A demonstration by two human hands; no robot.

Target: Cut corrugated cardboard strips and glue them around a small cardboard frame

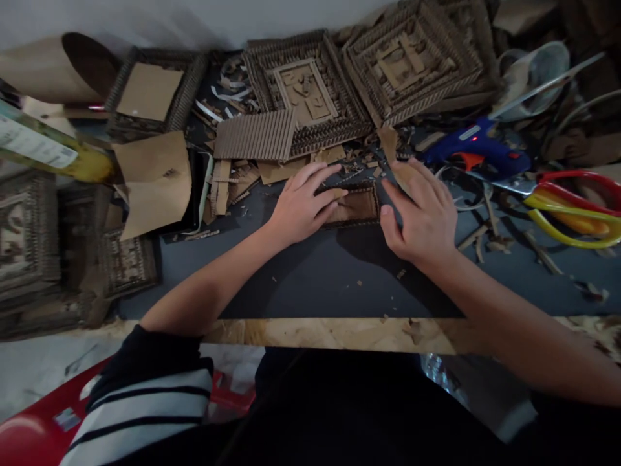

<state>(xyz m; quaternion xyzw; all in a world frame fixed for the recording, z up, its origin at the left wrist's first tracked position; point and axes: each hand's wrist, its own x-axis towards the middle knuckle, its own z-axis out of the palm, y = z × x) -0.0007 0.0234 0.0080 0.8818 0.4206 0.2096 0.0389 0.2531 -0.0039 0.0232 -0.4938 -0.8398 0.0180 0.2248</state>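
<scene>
A small, shallow cardboard box (359, 206) with corrugated edges lies on the dark work surface between my hands. My left hand (305, 204) holds its left end, with some fingers reaching over the walls and into it. Just right of the box, my right hand (421, 210) is raised with a thin strip of brown cardboard (389, 144) held at the fingers, the strip's end pointing up and away. The right thumb and forefinger are apart, close to the box's right wall. Part of the strip is hidden by the fingers.
Behind stand layered corrugated cardboard frames (305, 90) and a ribbed cardboard piece (255, 134). To the right lie a blue glue gun (485, 152), its light red, and red-yellow scissors (577, 207). A bottle (48, 145) leans in at left. Scraps litter the surface.
</scene>
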